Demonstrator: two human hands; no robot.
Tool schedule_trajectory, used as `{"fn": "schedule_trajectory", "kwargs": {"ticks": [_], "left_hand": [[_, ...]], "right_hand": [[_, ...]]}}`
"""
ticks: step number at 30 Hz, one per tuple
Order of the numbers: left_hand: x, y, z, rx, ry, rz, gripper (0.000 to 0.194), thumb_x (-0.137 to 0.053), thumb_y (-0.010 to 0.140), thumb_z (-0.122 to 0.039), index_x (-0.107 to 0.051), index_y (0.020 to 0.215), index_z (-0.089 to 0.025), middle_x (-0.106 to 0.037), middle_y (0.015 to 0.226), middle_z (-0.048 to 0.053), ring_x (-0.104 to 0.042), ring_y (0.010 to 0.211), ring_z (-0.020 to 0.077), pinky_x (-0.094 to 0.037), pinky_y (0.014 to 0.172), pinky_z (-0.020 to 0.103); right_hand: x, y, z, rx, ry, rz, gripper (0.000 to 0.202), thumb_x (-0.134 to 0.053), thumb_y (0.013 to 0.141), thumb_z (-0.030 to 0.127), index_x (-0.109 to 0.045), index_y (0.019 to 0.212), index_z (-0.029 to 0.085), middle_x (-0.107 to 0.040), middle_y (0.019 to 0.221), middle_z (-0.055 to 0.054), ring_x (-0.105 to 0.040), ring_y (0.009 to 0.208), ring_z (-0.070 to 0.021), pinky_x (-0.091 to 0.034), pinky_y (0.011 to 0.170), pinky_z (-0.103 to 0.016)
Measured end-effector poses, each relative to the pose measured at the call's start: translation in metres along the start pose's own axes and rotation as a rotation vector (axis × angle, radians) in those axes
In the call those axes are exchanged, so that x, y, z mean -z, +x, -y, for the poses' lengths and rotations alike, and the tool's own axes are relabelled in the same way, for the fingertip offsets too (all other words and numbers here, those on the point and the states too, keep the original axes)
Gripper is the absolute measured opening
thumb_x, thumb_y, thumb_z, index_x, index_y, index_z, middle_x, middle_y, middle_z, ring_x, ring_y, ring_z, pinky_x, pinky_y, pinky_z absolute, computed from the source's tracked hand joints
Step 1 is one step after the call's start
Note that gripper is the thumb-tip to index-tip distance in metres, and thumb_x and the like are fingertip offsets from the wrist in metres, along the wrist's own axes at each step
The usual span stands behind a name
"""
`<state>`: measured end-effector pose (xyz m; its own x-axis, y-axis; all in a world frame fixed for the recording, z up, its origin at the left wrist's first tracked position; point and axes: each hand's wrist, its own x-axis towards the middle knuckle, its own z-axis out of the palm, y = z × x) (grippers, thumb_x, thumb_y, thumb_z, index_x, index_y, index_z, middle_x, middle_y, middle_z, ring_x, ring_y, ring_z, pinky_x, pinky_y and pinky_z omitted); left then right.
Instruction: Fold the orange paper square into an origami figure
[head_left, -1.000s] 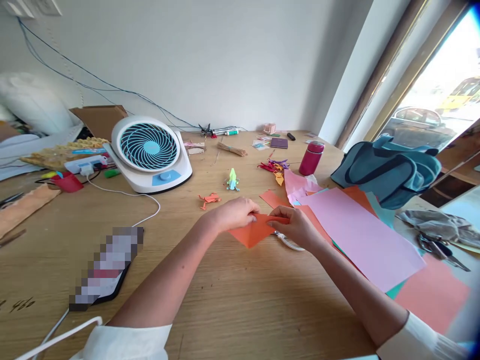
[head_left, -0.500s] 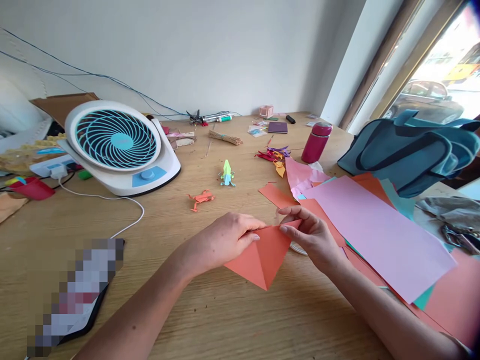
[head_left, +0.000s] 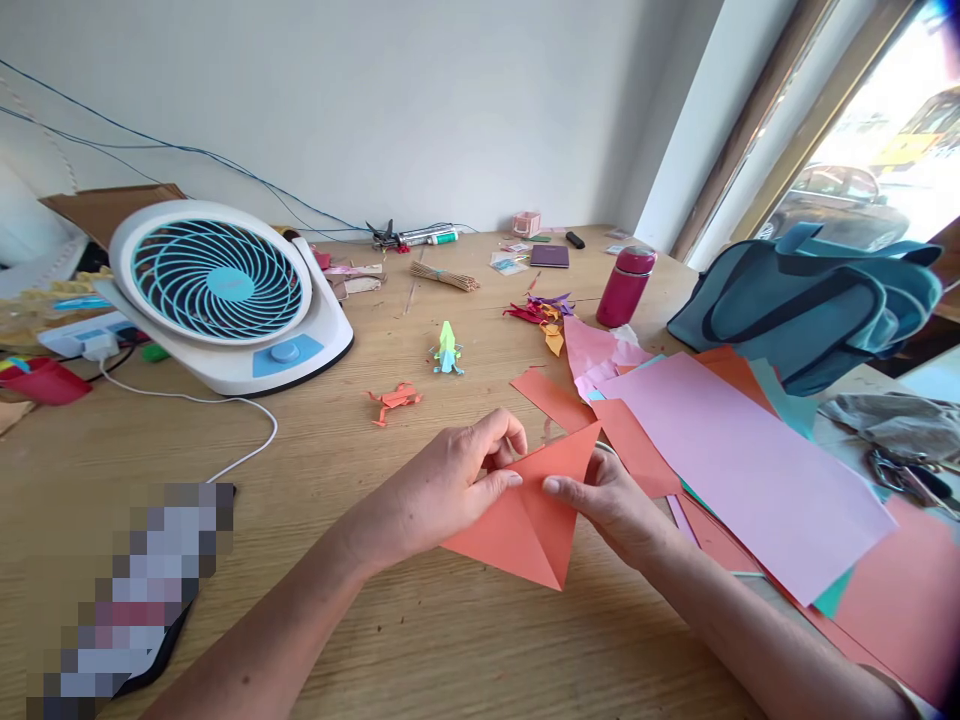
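Observation:
Between my two hands is a folded sheet of orange paper point(head_left: 536, 520), raised and tilted, with a crease running down to its lower corner. My left hand point(head_left: 461, 485) pinches its upper left edge, thumb in front and fingers curled behind. My right hand point(head_left: 611, 495) grips the right side, thumb on the near face and the other fingers mostly hidden behind the paper. Beyond them on the wooden table point(head_left: 405, 640) lie an orange origami frog point(head_left: 395, 400) and a green-and-blue origami frog point(head_left: 448, 350).
To the left stand a white fan point(head_left: 225, 290) and a phone point(head_left: 150, 600) with a blurred screen. On the right are stacked coloured sheets point(head_left: 750, 460), a magenta bottle point(head_left: 627, 287) and a blue bag point(head_left: 780, 310). Small folded papers point(head_left: 547, 315) and a stick bundle point(head_left: 444, 277) lie farther back.
The orange paper has turned, its right corner rising and its lower corner swinging right. My right hand's fingers have moved from the top edge to behind the paper. The view has shifted slightly.

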<state>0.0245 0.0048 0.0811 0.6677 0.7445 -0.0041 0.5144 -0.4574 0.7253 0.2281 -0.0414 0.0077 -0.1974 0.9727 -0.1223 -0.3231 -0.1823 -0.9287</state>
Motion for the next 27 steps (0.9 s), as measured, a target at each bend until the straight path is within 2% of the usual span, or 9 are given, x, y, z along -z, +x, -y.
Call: {"fn": "schedule_trajectory", "kwargs": {"ticks": [3, 8, 9, 12, 17, 20, 23, 25, 27], "left_hand": [[-0.002, 0.0, -0.001, -0.031, 0.009, 0.025, 0.01, -0.051, 0.092, -0.018, -0.052, 0.099, -0.026, -0.064, 0.093, -0.003, -0.062, 0.088, 0.0148, -0.043, 0.076, 0.026], [-0.001, 0.0, 0.002, 0.051, 0.03, 0.06, 0.033, -0.058, 0.09, -0.028, -0.055, 0.123, -0.031, -0.066, 0.092, -0.002, -0.061, 0.082, 0.0163, -0.041, 0.068, 0.025], [-0.001, 0.0, 0.003, 0.063, 0.023, 0.071, 0.031, -0.059, 0.089, -0.029, -0.059, 0.12, -0.03, -0.066, 0.091, -0.002, -0.06, 0.08, 0.0164, -0.04, 0.067, 0.024], [0.001, 0.002, 0.006, 0.063, -0.002, 0.106, 0.015, -0.056, 0.09, -0.03, -0.068, 0.094, -0.022, -0.064, 0.082, -0.002, -0.056, 0.074, 0.0151, -0.035, 0.062, 0.024], [0.001, 0.002, 0.01, 0.072, -0.01, 0.106, 0.026, -0.055, 0.09, -0.033, -0.057, 0.068, -0.017, -0.044, 0.064, -0.004, -0.039, 0.06, 0.0105, -0.024, 0.054, 0.024], [0.005, 0.002, 0.013, 0.1, -0.039, 0.155, 0.029, -0.056, 0.089, -0.034, -0.053, 0.067, -0.017, -0.041, 0.063, -0.005, -0.035, 0.058, 0.0096, -0.021, 0.053, 0.025], [0.012, 0.003, 0.018, 0.125, -0.089, 0.203, 0.03, -0.055, 0.09, -0.036, -0.056, 0.068, -0.016, -0.044, 0.062, -0.005, -0.036, 0.056, 0.0092, -0.023, 0.052, 0.024], [0.017, 0.005, 0.022, 0.13, -0.138, 0.22, 0.03, -0.055, 0.091, -0.037, -0.061, 0.07, -0.016, -0.052, 0.064, -0.004, -0.044, 0.057, 0.0097, -0.031, 0.054, 0.022], [0.021, 0.008, 0.028, 0.122, -0.223, 0.25, 0.026, -0.056, 0.09, -0.036, -0.068, 0.077, -0.016, -0.063, 0.071, -0.002, -0.056, 0.066, 0.012, -0.042, 0.063, 0.022]], "right_hand": [[-0.005, -0.003, -0.003, -0.033, -0.034, 0.025, 0.028, -0.085, 0.072, 0.039, -0.076, 0.093, 0.022, -0.077, 0.096, -0.006, -0.07, 0.088, -0.0212, -0.055, 0.078, -0.031], [-0.009, -0.003, -0.006, 0.036, 0.002, -0.097, 0.027, -0.084, 0.073, 0.041, -0.077, 0.088, 0.02, -0.077, 0.09, -0.006, -0.069, 0.08, -0.0193, -0.054, 0.073, -0.029], [-0.009, -0.002, -0.007, 0.069, 0.023, -0.121, 0.025, -0.083, 0.074, 0.04, -0.076, 0.088, 0.02, -0.077, 0.089, -0.005, -0.069, 0.079, -0.0187, -0.054, 0.072, -0.029], [-0.008, -0.001, -0.009, 0.13, 0.062, -0.14, 0.021, -0.082, 0.075, 0.037, -0.075, 0.088, 0.022, -0.075, 0.089, -0.003, -0.067, 0.079, -0.018, -0.054, 0.074, -0.03], [-0.01, -0.002, -0.013, 0.113, 0.025, -0.169, 0.02, -0.085, 0.072, 0.035, -0.076, 0.083, 0.022, -0.075, 0.085, -0.002, -0.066, 0.077, -0.0176, -0.053, 0.073, -0.029], [-0.009, -0.001, -0.014, 0.096, 0.103, -0.207, 0.02, -0.085, 0.071, 0.036, -0.075, 0.082, 0.023, -0.074, 0.083, -0.001, -0.065, 0.074, -0.0169, -0.052, 0.071, -0.029], [-0.007, 0.0, -0.012, 0.089, 0.169, -0.232, 0.021, -0.085, 0.072, 0.037, -0.074, 0.085, 0.024, -0.074, 0.086, -0.001, -0.065, 0.076, -0.0169, -0.052, 0.071, -0.028], [-0.007, 0.001, -0.01, 0.077, 0.176, -0.255, 0.022, -0.086, 0.07, 0.039, -0.074, 0.082, 0.023, -0.074, 0.085, -0.001, -0.065, 0.075, -0.0171, -0.052, 0.068, -0.028], [-0.008, 0.002, -0.007, 0.066, 0.16, -0.283, 0.025, -0.087, 0.066, 0.04, -0.074, 0.079, 0.022, -0.074, 0.083, -0.003, -0.065, 0.073, -0.0178, -0.052, 0.065, -0.028]]}}
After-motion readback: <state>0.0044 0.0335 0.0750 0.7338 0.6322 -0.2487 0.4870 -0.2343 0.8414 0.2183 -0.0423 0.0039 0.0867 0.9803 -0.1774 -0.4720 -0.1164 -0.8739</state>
